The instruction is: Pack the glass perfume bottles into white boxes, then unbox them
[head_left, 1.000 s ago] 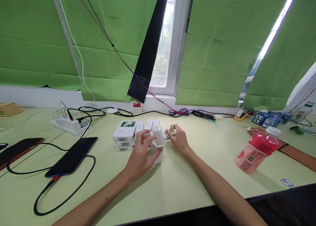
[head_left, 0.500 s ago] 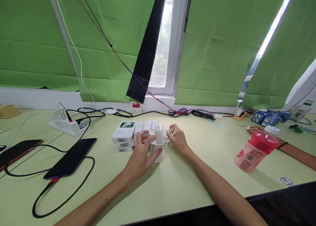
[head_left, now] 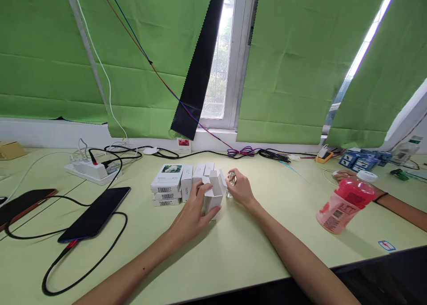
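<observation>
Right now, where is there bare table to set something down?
Bare table shows between the right forearm and the pink bottle, and between both forearms, in front of the open box. It's crowded beside the left hand, where white boxes cluster; farther left, with phones and power strip; and along the wall, with cables.

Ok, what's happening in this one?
A person sits or stands at a table, using both hands. The left hand holds an open white box, its flaps up. Just to the right of it, the right hand has a small clear object, perhaps a little bottle, outside the box. A stack of white boxes lies to the left. Farther right, another person's forearm reaches in behind a pink drink bottle.
</observation>
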{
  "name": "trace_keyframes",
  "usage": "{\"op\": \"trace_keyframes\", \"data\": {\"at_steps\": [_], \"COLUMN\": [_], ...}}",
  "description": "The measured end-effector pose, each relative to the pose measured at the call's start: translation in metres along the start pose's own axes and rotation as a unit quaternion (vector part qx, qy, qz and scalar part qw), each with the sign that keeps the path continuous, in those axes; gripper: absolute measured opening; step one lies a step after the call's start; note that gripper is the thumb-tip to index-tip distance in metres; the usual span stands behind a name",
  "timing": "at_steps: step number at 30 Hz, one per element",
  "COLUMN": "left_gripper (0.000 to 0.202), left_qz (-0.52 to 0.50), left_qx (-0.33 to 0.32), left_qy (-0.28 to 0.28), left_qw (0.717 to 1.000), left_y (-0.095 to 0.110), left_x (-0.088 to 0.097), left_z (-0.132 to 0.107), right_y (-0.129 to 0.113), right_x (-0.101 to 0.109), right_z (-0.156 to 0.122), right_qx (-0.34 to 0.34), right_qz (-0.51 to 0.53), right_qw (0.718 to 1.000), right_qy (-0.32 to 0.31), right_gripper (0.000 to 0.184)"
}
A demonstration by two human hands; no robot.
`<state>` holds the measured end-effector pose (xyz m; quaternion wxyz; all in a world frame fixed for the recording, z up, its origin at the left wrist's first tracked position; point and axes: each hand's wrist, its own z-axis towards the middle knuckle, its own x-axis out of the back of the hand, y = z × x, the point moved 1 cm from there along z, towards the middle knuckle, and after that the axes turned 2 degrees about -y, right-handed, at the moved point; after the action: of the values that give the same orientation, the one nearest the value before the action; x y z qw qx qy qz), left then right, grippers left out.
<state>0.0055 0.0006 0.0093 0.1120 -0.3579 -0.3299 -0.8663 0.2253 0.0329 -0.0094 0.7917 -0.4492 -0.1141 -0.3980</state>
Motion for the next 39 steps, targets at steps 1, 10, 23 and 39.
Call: {"op": "trace_keyframes", "data": {"at_steps": [1, 10, 23, 39], "left_gripper": [0.048, 0.043, 0.038, 0.043], "left_qz": [-0.004, -0.022, -0.051, -0.102], "left_qx": [0.001, 0.012, 0.002, 0.028], "left_qy": [-0.004, -0.003, -0.026, -0.102], "left_qw": [1.000, 1.000, 0.998, 0.989], "left_y": [0.000, -0.003, -0.004, -0.010], "left_x": [0.000, 0.000, -0.003, -0.013], "left_z": [0.000, 0.001, -0.002, -0.007], "right_y": [0.001, 0.000, -0.011, -0.022], "right_x": [-0.001, -0.007, 0.001, 0.005], "right_z": [0.000, -0.005, -0.007, -0.008], "right_qx": [0.010, -0.001, -0.075, -0.102], "right_qz": [-0.007, -0.069, -0.202, -0.186], "right_qw": [1.000, 0.998, 0.976, 0.973], "right_qy": [0.002, 0.012, -0.042, -0.095], "right_gripper": [0.013, 0.010, 0.012, 0.017]}}
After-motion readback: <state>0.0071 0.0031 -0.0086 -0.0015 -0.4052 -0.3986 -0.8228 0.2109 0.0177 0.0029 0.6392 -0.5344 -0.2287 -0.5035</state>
